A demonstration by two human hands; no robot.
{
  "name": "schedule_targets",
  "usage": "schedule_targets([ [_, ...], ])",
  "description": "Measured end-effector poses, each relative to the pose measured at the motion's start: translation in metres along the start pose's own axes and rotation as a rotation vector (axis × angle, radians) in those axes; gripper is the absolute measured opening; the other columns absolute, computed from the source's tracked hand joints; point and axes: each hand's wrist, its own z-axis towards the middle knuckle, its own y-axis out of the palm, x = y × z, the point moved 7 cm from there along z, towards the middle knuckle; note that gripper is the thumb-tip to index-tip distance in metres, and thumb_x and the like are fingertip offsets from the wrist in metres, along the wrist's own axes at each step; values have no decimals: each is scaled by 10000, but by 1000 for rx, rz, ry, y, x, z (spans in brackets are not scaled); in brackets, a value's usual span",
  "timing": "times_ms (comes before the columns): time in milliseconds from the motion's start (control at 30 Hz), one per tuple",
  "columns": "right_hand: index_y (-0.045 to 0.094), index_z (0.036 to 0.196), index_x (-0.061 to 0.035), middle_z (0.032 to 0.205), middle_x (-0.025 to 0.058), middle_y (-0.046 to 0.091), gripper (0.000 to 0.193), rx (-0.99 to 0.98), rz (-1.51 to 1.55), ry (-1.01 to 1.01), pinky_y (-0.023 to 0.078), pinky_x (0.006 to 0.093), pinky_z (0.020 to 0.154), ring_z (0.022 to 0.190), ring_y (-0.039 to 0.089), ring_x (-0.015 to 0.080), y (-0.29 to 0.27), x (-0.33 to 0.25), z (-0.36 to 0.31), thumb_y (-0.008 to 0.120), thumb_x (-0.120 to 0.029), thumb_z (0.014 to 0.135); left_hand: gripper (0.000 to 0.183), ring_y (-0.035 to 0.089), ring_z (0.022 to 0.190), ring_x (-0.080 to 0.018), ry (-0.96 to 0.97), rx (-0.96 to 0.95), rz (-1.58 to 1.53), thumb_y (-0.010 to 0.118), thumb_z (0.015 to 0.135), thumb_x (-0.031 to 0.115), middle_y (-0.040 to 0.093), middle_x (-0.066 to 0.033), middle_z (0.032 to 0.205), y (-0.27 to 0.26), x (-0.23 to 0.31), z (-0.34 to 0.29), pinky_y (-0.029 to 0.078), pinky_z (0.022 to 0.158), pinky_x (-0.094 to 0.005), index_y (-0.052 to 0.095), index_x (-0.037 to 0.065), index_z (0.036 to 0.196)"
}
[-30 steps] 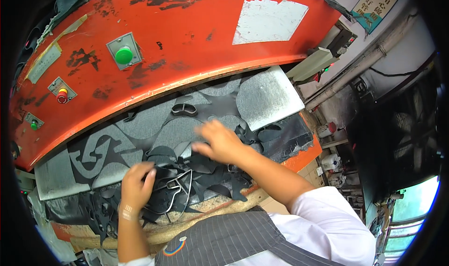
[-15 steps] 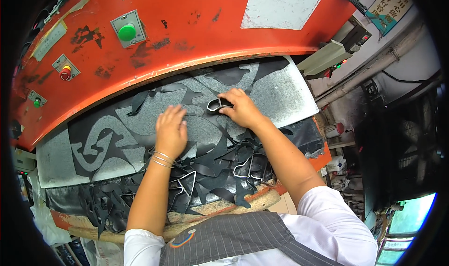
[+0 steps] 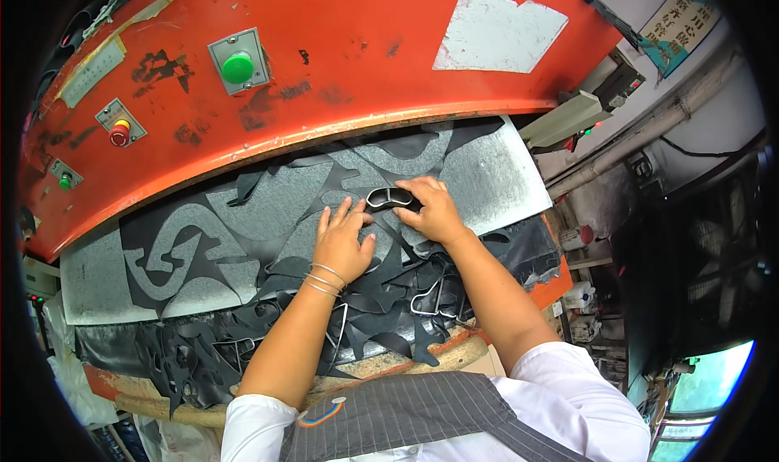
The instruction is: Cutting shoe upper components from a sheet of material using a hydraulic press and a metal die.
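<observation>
My right hand (image 3: 436, 212) grips a small curved metal cutting die (image 3: 388, 192) by its right end, thumb and fingers on its walls. The die has a silver rim and a crossbar and sits over the black sheet material (image 3: 144, 226) on the pale grey board (image 3: 495, 178). Just left of it, my left hand (image 3: 342, 247) is spread with its fingertips on the sheet, close to the die's left end. Shaped openings cut through the sheet show the board beneath. Whether the die rests flat is hard to tell.
Dark scraps (image 3: 365, 291) pile along the board's near edge, with another metal die (image 3: 426, 304) among them. Beyond the board spans an orange machine beam (image 3: 324, 97) bearing a large green button (image 3: 238, 68) and a red button (image 3: 119, 133). A light-coloured bracket (image 3: 564, 121) stands at right.
My left hand has moved right and nearer to me, coming down beside the die. The die in my right hand has turned slightly. The whole view has shifted a little.
</observation>
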Motion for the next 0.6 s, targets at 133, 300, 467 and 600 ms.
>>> schedule_targets([
  [133,628,1159,-99,1067,100,649,511,-32,-53,-24,396,395,903,1056,557,271,7,-4,10,765,-271,698,255,399,1336,-336,9,16,-2,657,792,188,549,-130,1342,-6,-7,6,228,1129,-484,617,92,1025],
  [300,537,1302,-126,1197,124,589,730,69,-192,28,352,457,971,1152,489,326,-19,-37,17,777,-450,694,276,489,1266,-302,-144,336,-291,676,822,175,578,-158,1283,-96,-64,-25,366,1058,-398,617,60,1066],
  [467,529,1278,-69,952,140,664,590,63,232,-6,520,357,771,871,653,283,-34,-118,32,756,-311,791,480,496,1226,-241,-530,909,-461,639,888,159,522,-123,1317,-243,-192,-128,376,1050,-364,477,9,1313],
  [600,495,1099,-91,796,102,655,444,150,352,8,501,422,607,723,658,306,-33,-201,97,709,-365,823,770,252,1424,-291,-368,1430,94,645,869,256,244,-210,1536,-357,-214,-179,168,1168,-360,259,-66,1452],
])
